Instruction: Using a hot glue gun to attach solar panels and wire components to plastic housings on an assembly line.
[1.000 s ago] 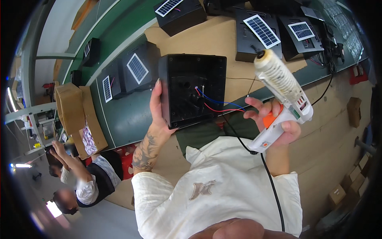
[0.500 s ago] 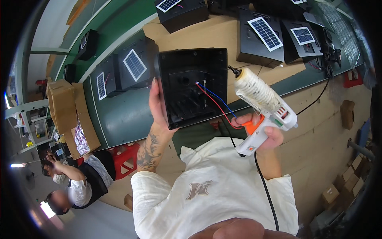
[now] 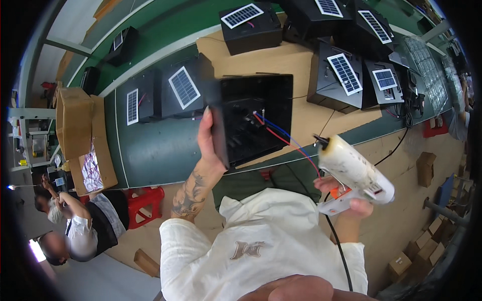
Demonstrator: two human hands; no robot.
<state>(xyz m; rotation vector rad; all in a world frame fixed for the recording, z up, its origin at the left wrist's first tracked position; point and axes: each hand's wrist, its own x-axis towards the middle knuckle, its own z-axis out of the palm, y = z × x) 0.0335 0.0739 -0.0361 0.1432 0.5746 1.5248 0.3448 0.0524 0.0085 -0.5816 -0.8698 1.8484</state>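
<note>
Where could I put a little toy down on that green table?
On the green tabletop, between the brown carton, two panel-topped boxes and the left hand. Bare cardboard also shows behind the open black box. The right end is crowded with boxes, cables and shiny plastic.

Head view: taken from the wearer's head, by the left one of two side-by-side fisheye cameras.
Facing: steeply downward and outward; the white shirt is seen from above along the lower edge, the green workbench across the upper half.
Hands: left hand and right hand are viewed at close range, with the black box placed near mid-frame and the glue gun right of it.
Rims: a seated co-worker is taken in at left, floor at right.
Lens: wide; bench edges are bowed, corners blacked out.
</note>
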